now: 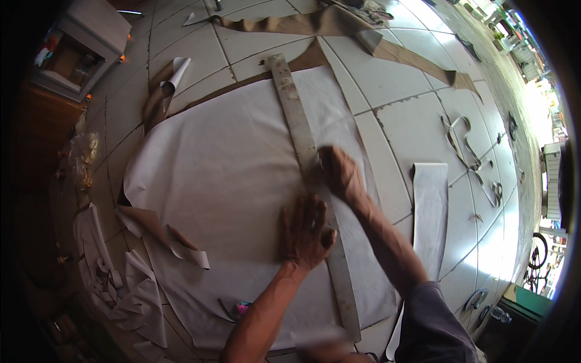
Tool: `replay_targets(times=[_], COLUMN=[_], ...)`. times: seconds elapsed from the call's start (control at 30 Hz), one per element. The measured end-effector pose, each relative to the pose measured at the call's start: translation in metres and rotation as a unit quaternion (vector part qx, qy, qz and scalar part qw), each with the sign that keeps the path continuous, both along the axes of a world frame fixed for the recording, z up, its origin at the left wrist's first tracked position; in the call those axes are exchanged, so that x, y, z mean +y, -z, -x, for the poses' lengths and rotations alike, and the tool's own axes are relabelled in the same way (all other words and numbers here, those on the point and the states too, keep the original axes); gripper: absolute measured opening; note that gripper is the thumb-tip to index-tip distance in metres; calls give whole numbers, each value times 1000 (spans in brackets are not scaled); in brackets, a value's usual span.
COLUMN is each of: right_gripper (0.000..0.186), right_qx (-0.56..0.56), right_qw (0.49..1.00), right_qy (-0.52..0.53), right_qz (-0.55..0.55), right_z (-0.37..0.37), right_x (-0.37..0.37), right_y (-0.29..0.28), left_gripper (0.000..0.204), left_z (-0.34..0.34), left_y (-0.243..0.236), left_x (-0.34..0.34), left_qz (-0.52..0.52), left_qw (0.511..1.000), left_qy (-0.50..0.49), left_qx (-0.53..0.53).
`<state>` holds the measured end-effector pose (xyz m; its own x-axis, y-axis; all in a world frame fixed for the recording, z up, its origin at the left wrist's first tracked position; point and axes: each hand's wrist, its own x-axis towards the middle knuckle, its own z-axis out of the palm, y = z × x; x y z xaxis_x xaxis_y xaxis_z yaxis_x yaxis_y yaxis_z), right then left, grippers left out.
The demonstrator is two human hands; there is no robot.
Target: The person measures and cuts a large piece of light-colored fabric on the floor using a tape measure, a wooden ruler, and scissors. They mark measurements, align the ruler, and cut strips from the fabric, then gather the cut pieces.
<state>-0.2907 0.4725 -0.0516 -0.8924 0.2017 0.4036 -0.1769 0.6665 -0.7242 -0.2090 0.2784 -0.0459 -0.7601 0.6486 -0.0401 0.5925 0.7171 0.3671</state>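
Straightedge (pixel 292 109), long grey metal, points away — left hand (pixel 305 236) splayed at left edge; right hand (pixel 342 175) clenched farther up, right edge — contents unclear.

Grey cabinet (pixel 101 23), tiled floor (pixel 417 138), bicycle (pixel 535 267) (far right), plastic bottle (pixel 500 314)

The left hand (pixel 307 237) spreads over the left edge of a straightedge (pixel 292 109), the right hand (pixel 342 174) curls at its right; beneath it lies white sheeting (pixel 218 163) (brown-backed).
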Motion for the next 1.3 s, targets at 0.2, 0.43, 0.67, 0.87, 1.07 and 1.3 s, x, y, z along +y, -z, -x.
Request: replay_targets(times=[0.2, 0.43, 0.67, 0.87, 1.07, 1.3], right_gripper=[14, 19, 20, 21, 23, 22], right_qx=[-102, -171, -225, -222, -211, -206], right_qw=[995, 971, 943, 950, 955, 959], right_qy=[-8, 141, 212, 178, 158, 136], right_qz=[11, 89, 126, 130, 135, 138], right_z=[-234, -337, -397, -389, -334, -294], right_x=[-49, -68, -78, -85, -79, -71], right_y=[-49, -92, -108, -89, -69, -54], left_gripper=[78, 76, 82, 88, 86, 89], left_z=[-1, 0, -64, -158, -165, -165], left_y=[6, 1, -19, -24, -19, -13], left_x=[0, 4, -21, -48, -46, -51], left_qz=[13, 117, 21, 49, 39, -3], left_qw=[998, 990, 999, 994, 996, 997], left_qy=[3, 13, 22, 99, 76, 77], left_qx=[56, 73, 19, -18, -19, -10])
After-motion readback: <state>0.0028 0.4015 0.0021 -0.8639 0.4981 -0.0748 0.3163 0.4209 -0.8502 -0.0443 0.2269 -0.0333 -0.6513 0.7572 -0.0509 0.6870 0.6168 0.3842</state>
